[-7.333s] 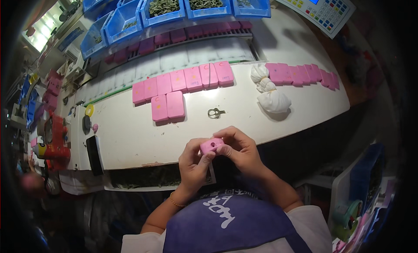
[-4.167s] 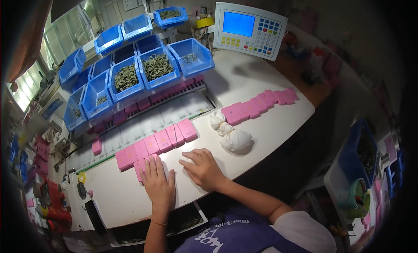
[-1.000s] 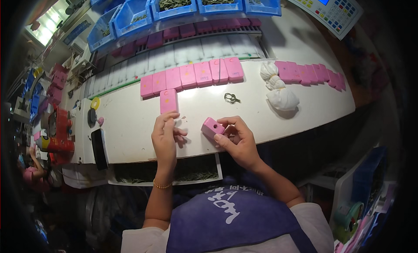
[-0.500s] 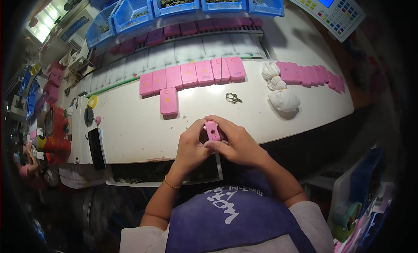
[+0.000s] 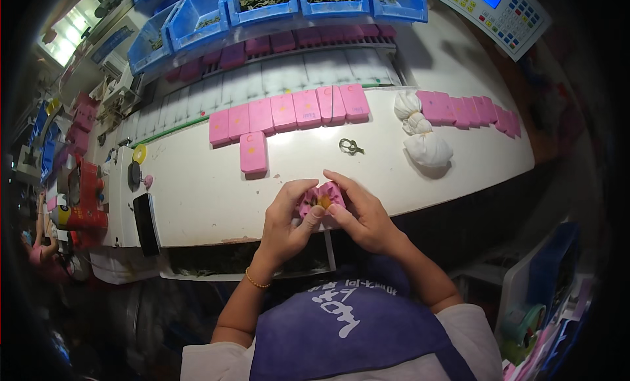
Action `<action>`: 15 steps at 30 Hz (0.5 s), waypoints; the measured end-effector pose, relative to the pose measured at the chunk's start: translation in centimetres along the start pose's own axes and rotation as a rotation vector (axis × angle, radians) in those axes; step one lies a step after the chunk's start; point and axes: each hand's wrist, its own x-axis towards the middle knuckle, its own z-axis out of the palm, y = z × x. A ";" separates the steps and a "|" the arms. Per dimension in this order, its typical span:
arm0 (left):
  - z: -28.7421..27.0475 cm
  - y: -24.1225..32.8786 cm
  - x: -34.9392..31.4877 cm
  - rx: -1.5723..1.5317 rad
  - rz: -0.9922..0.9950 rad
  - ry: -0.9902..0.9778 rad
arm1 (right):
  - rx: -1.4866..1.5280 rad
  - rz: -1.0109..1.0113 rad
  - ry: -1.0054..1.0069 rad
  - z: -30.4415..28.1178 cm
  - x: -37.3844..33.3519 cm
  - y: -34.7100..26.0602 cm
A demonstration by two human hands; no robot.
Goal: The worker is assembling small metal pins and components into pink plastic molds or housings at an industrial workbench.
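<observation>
Over the front edge of the white table, a pink rubber mold (image 5: pixel 333 193) is parted between my hands, its rough inner faces showing. My left hand (image 5: pixel 283 214) grips its left side, with the thumb at the opening. Around the right side curls my right hand (image 5: pixel 365 218). A small yellowish patch shows in the middle; what it is I cannot tell. Beyond my hands lie a few dark green, looped pieces (image 5: pixel 352 147). One closed pink mold (image 5: pixel 253 153) lies in front of a row of pink molds (image 5: pixel 284 112).
A tied white cloth bundle (image 5: pixel 428 150) sits beside more overlapping pink molds (image 5: pixel 462 112) at right. Blue bins (image 5: pixel 230 10) with green pieces stand at the back. A keypad device (image 5: pixel 497 17) is far right; a dark phone (image 5: pixel 146 225) lies left. Below the edge is an open drawer (image 5: pixel 331 251).
The pink mold was closed, its holed end facing up; now it is spread apart with its inside exposed. My hands have moved slightly apart.
</observation>
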 end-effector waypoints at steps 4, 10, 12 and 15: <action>0.8 1.2 0.0 0.320 0.116 0.087 | -0.768 -0.425 0.160 -0.4 0.5 -2.3; 0.9 2.2 -0.1 0.061 -0.148 0.021 | -0.605 -0.226 -0.044 -2.6 0.1 -1.4; 1.8 1.9 -0.3 0.013 -0.166 0.014 | -0.559 -0.143 -0.031 -2.8 -0.4 -0.6; 2.6 1.7 0.2 0.019 -0.130 0.000 | -0.301 -0.060 0.105 -3.0 -1.3 -0.3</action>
